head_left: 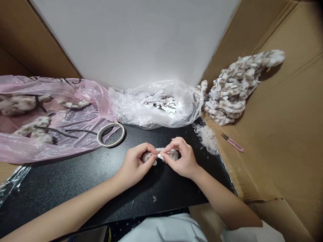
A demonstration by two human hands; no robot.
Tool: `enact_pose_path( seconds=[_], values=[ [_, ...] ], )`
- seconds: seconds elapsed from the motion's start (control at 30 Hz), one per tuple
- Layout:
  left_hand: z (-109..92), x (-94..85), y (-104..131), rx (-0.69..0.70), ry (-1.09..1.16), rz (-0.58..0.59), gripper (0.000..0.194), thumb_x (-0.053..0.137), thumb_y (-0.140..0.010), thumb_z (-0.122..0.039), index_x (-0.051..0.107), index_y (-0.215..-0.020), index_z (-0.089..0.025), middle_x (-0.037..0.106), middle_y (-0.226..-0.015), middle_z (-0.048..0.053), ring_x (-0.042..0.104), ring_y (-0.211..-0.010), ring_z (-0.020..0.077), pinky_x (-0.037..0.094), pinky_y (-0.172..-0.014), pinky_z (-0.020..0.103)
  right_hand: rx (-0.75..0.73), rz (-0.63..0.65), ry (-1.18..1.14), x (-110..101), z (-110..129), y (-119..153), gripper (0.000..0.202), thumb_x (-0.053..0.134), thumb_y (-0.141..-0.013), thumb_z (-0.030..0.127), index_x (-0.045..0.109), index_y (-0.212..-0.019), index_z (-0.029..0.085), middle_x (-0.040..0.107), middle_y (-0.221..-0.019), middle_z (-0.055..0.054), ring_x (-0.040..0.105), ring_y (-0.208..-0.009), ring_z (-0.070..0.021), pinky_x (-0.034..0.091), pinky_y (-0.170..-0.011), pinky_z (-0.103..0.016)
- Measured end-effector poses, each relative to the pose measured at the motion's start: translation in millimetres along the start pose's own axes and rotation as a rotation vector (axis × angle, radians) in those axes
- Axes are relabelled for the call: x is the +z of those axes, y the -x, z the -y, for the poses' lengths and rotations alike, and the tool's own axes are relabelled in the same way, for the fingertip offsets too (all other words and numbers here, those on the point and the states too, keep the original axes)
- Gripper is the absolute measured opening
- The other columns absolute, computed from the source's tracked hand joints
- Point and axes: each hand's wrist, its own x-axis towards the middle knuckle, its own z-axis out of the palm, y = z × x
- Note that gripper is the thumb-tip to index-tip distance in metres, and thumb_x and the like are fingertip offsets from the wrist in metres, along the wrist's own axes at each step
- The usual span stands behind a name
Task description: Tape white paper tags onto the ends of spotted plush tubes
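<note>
Both hands meet over the black tabletop (101,188), close in front of me. Between them is a small fluffy white-and-brown plush piece (173,154). My left hand (137,162) pinches its middle between thumb and forefinger. From the other side my right hand (182,156) pinches the same spot, its fingertips almost touching the left ones. A small white tag (154,163) shows below the left fingertips. The fingers cover the middle of the plush piece, so what exactly they grip there is partly hidden.
Left lies a pink plastic bag (83,148) with plush pieces and black strips, beside a tape roll (111,145). Behind my hands is a clear bag (131,112) of white tags (169,107). At right are piled plush pieces (234,87), loose fluff (207,138), pink thread snips (233,143) and cardboard walls (285,134).
</note>
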Motion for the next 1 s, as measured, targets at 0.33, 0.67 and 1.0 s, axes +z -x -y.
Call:
enact_pose_path(
  seconds=[0.33, 0.67, 1.0],
  values=[
    [6, 0.1, -1, -0.016, -0.016, -0.05, 0.008, 0.057, -0.084, -0.022, 0.061, -0.081, -0.016, 0.064, -0.081, 0.004, 0.06, -0.072, 0.0151, 0.046, -0.067, 0.024, 0.08, 0.063, -0.053, 11, 2, 8, 0.034, 0.067, -0.076, 0.014, 0.047, -0.1, 0.026, 0.07, -0.082, 0.001, 0.07, -0.079, -0.0177, 0.058, -0.072, -0.031],
    [-2, -16.8, -12, -0.198, 0.055, 0.388, 0.028, 0.061, -0.083, -0.041, 0.065, -0.086, -0.014, 0.065, -0.074, 0.003, 0.06, -0.068, 0.0159, 0.046, -0.061, 0.022, -0.188, 0.207, -0.077, 3, -5, 6, 0.033, 0.057, -0.084, 0.009, 0.047, -0.11, 0.026, 0.063, -0.085, 0.001, 0.063, -0.071, -0.0115, 0.053, -0.064, -0.021],
    [4, -20.7, -17, -0.213, -0.063, 0.492, 0.041, 0.049, -0.089, -0.048, 0.068, -0.073, -0.014, 0.065, -0.065, 0.003, 0.057, -0.059, 0.0146, 0.041, -0.056, 0.021, 0.033, 0.182, 0.104, -41, -13, -11, 0.019, 0.067, -0.082, 0.024, 0.063, -0.101, 0.021, 0.066, -0.111, -0.006, 0.062, -0.106, -0.0191, 0.047, -0.096, -0.032]
  ],
)
